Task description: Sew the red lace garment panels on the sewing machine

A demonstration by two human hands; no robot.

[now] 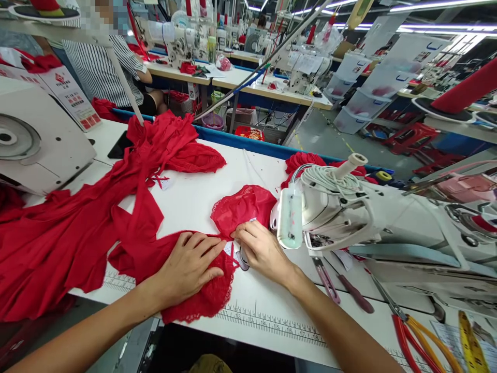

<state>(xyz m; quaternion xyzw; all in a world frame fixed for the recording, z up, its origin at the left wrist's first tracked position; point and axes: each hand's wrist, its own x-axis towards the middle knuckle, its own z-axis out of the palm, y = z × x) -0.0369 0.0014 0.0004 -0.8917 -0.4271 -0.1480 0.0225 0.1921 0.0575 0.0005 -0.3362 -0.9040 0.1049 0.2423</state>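
My left hand (190,267) lies flat, fingers stretched, on a red lace garment (205,300) spread over the white sewing table (267,316). My right hand (262,251) rests beside it, fingers curled and pinching the lace edge where a second red lace cup (243,207) meets the first, just left of the sewing machine head (330,212). A small white label shows between my two hands. The needle area is hidden behind the machine's lamp housing.
A long red fabric pile (70,233) trails left toward another machine (34,140). Red-handled scissors (419,336), a maroon tool (355,292) and a yellow tape lie at right. A person in a striped shirt (103,67) sits behind. A printed ruler runs along the table's edge.
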